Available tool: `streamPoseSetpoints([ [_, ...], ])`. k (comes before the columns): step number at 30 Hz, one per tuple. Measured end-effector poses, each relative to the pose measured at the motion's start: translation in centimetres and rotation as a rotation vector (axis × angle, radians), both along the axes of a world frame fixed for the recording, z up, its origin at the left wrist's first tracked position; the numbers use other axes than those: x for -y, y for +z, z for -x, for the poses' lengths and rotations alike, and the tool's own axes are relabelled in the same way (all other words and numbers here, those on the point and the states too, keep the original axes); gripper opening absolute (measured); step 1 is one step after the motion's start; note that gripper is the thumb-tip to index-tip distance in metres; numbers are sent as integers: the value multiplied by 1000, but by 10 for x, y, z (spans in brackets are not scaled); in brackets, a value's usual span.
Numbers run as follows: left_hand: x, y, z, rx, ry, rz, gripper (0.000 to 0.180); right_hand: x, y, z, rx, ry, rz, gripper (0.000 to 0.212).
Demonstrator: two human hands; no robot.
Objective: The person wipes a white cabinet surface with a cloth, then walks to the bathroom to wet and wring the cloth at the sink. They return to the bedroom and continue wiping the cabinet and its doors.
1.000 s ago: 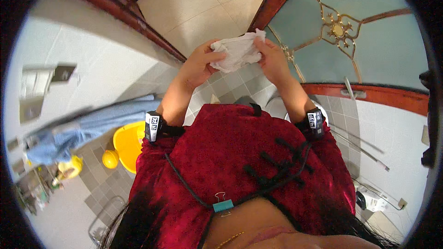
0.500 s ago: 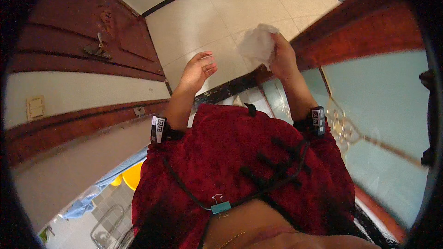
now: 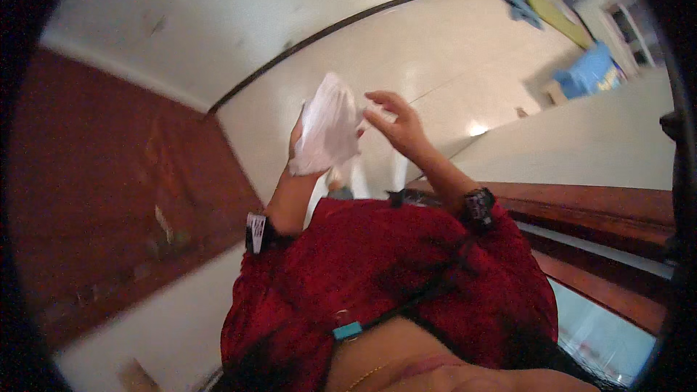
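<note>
A thin, white, crumpled sheet (image 3: 327,127), looking like soft plastic or cloth, stands up in front of me in the head view. My left hand (image 3: 296,139) is closed round it from the left and behind, with most of its fingers hidden by the sheet. Close to the sheet's right edge is my right hand (image 3: 396,125), its fingers bent but apart. Blur hides whether those fingertips touch the edge.
On the left is a dark red wooden door (image 3: 109,174). A pale tiled floor (image 3: 435,51) lies ahead, with blue-grey cloth (image 3: 517,1) and a blue bundle (image 3: 588,72) at far right. A wooden frame (image 3: 581,207) runs along my right.
The white sheet has passed from my right hand to my left. My right hand has come inward and down, and the view has shifted past the doorway.
</note>
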State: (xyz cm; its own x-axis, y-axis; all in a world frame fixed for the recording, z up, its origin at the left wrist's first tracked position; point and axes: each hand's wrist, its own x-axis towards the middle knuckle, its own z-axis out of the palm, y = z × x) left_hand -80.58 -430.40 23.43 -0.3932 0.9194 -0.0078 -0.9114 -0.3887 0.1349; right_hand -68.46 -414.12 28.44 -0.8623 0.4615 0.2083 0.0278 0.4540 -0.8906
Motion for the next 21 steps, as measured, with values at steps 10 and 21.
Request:
streamPoseSetpoints([
  [10, -11, 28, 254, -109, -675, 209, 75, 40, -24, 210, 250, -258, 723, 56],
  [21, 88, -13, 265, -777, -450, 572, 31, 146, -34, 166, 184, -330, 998, 29],
])
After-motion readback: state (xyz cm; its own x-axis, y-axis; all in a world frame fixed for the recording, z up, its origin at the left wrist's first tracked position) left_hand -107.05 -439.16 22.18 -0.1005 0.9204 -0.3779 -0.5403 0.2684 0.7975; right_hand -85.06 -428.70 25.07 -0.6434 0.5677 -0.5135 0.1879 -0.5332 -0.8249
